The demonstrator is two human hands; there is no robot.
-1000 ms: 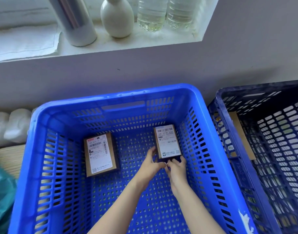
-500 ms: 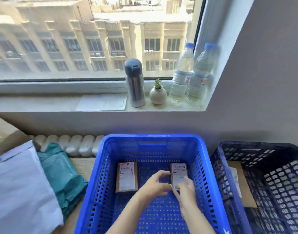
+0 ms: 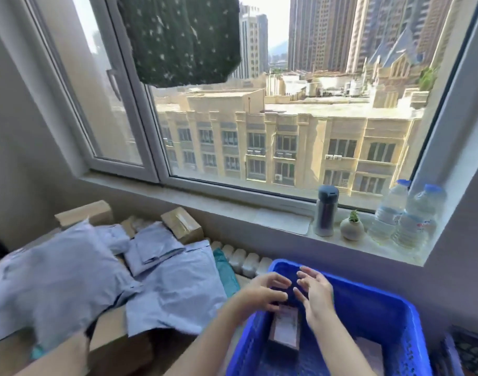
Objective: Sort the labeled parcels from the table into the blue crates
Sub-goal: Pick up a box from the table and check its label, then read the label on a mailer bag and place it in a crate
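A bright blue crate [image 3: 368, 297] stands at the lower right. Inside it lies a small brown labeled parcel [image 3: 285, 331]. My left hand [image 3: 262, 291] and my right hand [image 3: 315, 293] hover side by side above the crate's near-left part, fingers spread, holding nothing. On the table to the left lie several pale blue mailer bags [image 3: 69, 278], a teal bag [image 3: 227, 272] and brown cardboard boxes [image 3: 182, 225]. Only a dark edge of the second crate [image 3: 452, 354] shows at the far right.
A window sill runs behind the crate with a steel flask [image 3: 326, 211], a small white vase with a plant [image 3: 351, 226] and two water bottles [image 3: 407, 218]. A row of white rolls [image 3: 246, 257] lies against the wall behind the crate.
The view has swung up and to the left, bringing the parcel pile and window into sight. Both hands have let go of the small parcel and risen above the crate.
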